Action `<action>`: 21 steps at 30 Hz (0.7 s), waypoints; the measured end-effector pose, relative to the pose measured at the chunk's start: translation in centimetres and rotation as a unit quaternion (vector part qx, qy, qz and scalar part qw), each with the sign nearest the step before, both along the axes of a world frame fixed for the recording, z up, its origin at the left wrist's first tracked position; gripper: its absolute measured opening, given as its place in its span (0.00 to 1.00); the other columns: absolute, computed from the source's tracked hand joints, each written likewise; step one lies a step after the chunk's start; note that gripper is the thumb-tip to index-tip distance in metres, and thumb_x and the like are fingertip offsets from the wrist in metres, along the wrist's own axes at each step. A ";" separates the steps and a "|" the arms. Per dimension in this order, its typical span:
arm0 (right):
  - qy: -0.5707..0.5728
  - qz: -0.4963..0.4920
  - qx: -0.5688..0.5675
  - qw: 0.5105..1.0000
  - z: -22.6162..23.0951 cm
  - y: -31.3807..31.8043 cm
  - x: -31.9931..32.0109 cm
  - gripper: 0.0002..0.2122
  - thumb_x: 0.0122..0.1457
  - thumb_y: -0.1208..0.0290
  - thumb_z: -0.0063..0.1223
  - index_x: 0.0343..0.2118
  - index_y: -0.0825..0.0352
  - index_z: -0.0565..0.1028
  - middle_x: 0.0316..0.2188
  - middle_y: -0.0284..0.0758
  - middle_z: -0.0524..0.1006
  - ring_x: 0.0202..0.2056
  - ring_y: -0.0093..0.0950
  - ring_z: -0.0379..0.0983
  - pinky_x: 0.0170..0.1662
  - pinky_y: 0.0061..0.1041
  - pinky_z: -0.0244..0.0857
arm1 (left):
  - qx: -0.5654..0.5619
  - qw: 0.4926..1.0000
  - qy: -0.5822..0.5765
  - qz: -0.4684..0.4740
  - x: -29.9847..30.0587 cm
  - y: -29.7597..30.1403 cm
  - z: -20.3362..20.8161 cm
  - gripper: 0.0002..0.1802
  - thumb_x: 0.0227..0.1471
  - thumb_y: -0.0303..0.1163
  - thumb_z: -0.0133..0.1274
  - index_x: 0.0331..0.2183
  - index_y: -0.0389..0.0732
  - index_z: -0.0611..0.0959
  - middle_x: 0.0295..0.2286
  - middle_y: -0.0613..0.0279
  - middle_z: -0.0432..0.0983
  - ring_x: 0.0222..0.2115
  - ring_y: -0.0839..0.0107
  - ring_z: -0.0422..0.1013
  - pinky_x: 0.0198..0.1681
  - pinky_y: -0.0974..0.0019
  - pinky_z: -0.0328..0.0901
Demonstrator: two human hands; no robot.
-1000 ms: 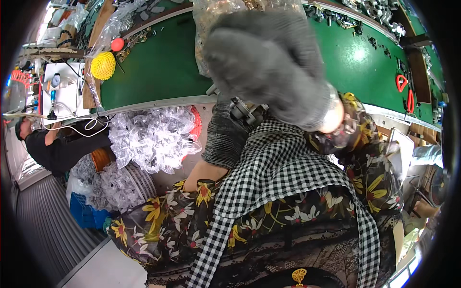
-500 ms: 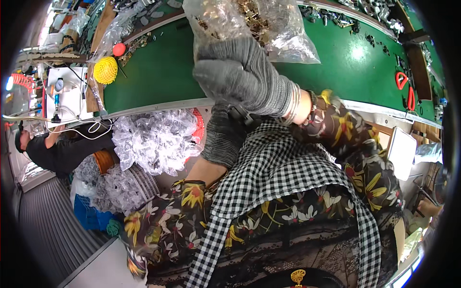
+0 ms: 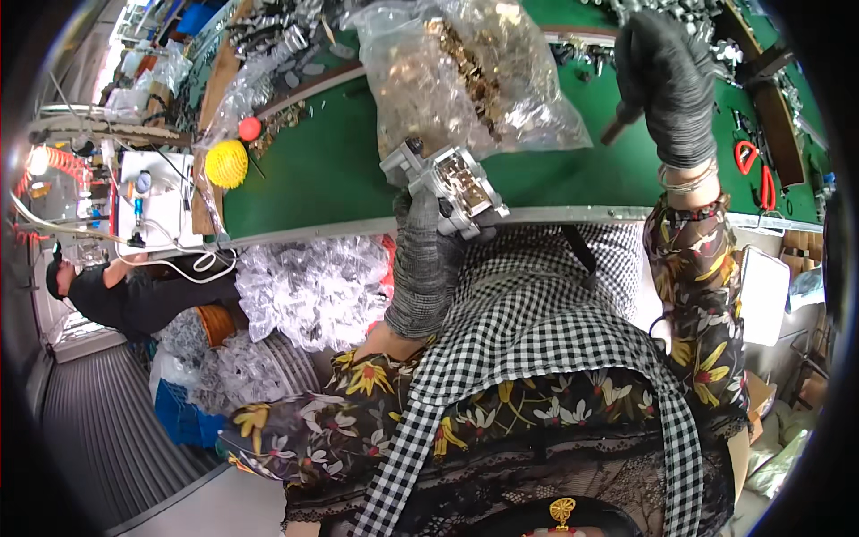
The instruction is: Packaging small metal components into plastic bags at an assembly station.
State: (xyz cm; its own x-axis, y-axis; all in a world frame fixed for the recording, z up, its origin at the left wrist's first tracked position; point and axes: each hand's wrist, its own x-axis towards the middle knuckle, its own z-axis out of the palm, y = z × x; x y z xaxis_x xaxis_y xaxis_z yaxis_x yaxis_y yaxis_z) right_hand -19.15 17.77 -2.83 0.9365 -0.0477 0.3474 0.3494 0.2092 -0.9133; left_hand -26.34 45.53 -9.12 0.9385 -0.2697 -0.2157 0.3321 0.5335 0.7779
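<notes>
My left hand, in a dark grey knitted glove, grips a silver metal lock body at the table's near edge. Its open face is turned up and shows brass-coloured parts inside. My right hand, gloved the same way, is raised over the right part of the table. It is closed, and a short rod-like tool with a brown end sticks out from its left side; the rest of that tool is hidden by the glove. Just beyond the lock body lies a clear plastic bag with many small brass pieces.
Small metal parts line the green table's far side. Red-handled pliers lie at right. A yellow knobbly ball and a red ball sit at left. Below is clear plastic packaging. A person in black is farther left.
My right hand has moved up and right, away from my left hand. The lock body, earlier hidden, now shows in my left hand, which has come slightly up. The view has shifted a little.
</notes>
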 end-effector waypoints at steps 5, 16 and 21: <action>0.043 -0.206 -0.086 0.974 -1.9 -1.3 -1.1 0.10 0.57 0.63 0.50 0.28 0.67 0.73 0.20 0.27 0.69 0.20 0.13 0.63 0.21 0.15 0.55 | -0.068 0.984 -0.010 -0.162 4.5 -0.4 1.7 0.29 0.57 0.52 0.39 0.46 0.36 0.69 0.33 0.55 0.75 0.25 0.68 0.73 0.31 0.62 0.73; 0.109 -0.134 0.098 0.980 -2.9 -4.8 4.3 0.16 0.59 0.63 0.46 0.17 0.64 0.65 0.07 0.30 0.62 0.08 0.21 0.58 0.13 0.20 0.54 | 0.180 0.977 -0.092 -0.068 22.2 -8.6 10.7 0.30 0.48 0.55 0.53 0.44 0.43 0.71 0.28 0.62 0.76 0.28 0.65 0.73 0.26 0.64 0.71; 0.117 -0.114 0.282 0.945 -6.6 -6.8 5.0 0.12 0.59 0.64 0.44 0.22 0.63 0.64 0.07 0.30 0.60 0.07 0.22 0.56 0.12 0.20 0.54 | 0.245 0.965 -0.082 -0.049 36.3 -15.9 9.8 0.24 0.52 0.59 0.44 0.39 0.50 0.74 0.28 0.64 0.75 0.26 0.67 0.72 0.20 0.62 0.68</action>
State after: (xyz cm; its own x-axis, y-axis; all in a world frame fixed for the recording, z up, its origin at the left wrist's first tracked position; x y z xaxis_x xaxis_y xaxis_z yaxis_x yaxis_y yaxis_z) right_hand -14.11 10.97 -9.47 0.9276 -0.3736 -0.0096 0.2461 0.6299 -0.7366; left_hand 9.92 29.59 0.70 0.9461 -0.2624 -0.1899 0.2124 0.0602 0.9753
